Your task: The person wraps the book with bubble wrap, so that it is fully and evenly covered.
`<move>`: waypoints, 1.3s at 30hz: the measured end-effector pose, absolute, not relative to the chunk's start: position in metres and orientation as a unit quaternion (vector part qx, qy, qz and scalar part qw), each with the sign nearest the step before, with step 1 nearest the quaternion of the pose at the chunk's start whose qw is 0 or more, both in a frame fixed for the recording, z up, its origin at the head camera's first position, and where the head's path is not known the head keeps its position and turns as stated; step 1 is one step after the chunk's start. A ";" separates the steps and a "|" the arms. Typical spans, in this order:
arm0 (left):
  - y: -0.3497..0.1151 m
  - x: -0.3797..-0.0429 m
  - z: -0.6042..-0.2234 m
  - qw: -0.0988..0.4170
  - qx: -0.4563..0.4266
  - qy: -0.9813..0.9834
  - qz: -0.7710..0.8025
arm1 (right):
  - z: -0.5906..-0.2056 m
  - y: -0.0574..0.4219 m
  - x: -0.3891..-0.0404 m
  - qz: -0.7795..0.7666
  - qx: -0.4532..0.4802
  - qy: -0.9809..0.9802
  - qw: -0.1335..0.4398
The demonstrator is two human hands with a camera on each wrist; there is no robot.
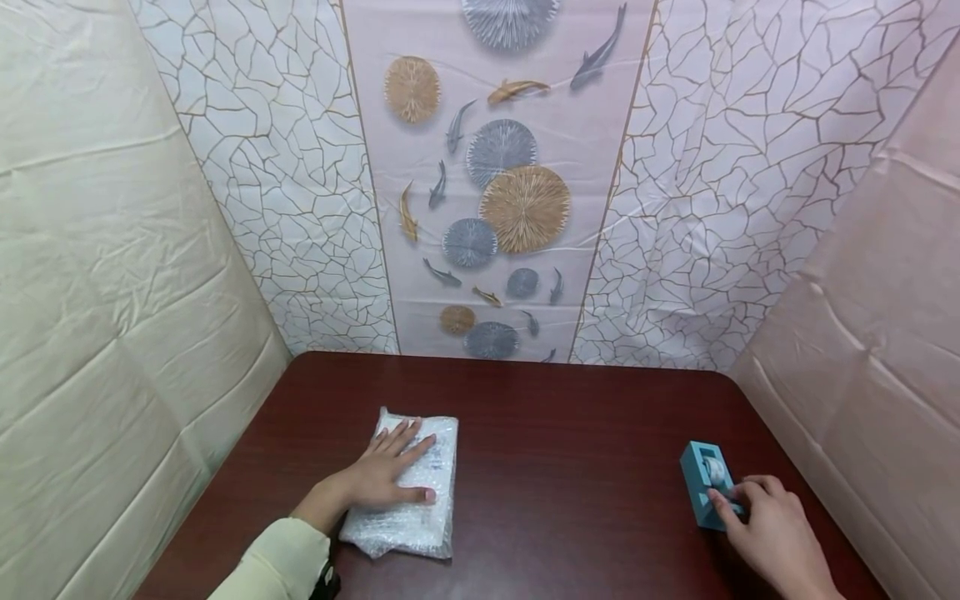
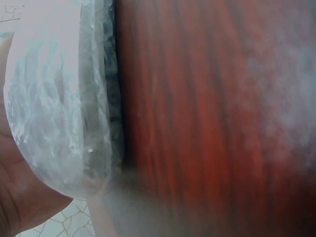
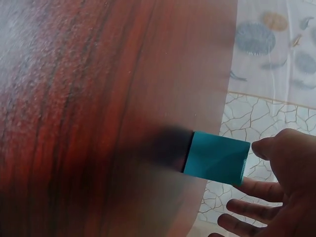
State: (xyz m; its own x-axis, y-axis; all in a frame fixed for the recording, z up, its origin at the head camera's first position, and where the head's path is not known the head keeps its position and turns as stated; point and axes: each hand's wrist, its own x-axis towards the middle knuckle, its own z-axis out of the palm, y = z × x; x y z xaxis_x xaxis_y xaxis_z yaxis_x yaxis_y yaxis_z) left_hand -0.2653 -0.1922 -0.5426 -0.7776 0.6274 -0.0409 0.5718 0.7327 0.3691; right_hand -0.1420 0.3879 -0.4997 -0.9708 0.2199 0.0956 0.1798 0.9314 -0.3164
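A flat package in bubble wrap [image 1: 435, 517] lies on the table left of the middle, with faint print showing through. My left hand [image 1: 382, 479] presses on top of it, fingers spread and straight. In the left wrist view the wrapped edge of the package [image 2: 49, 98] fills the left side, part of the palm beside it. A teal tape dispenser [image 1: 693, 483] with a white roll stands at the right. My right hand [image 1: 776, 525] holds its near end between thumb and index finger. From the right wrist the dispenser's end [image 3: 217, 158] shows, the other fingers spread apart.
The dark red-brown table [image 1: 555, 467] has rounded far corners. Behind it hangs a patterned cloth [image 1: 495, 275], and pale cloth walls [image 1: 97, 333] close in on both sides. Bare tabletop separates the package from the dispenser.
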 end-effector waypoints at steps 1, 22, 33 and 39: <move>-0.192 -0.265 -0.543 0.082 0.323 0.927 0.173 | -0.500 0.389 -0.142 0.154 -0.106 -0.981 0.059; -0.192 -0.264 -0.540 0.089 0.328 0.924 0.177 | -0.506 0.396 -0.149 0.332 -0.199 -0.920 -0.055; -0.192 -0.264 -0.540 0.092 0.322 0.925 0.177 | -0.512 0.378 -0.150 0.354 -0.250 -0.899 0.066; -0.193 -0.264 -0.539 0.093 0.322 0.925 0.177 | -0.510 0.376 -0.148 0.455 -0.271 -0.848 0.026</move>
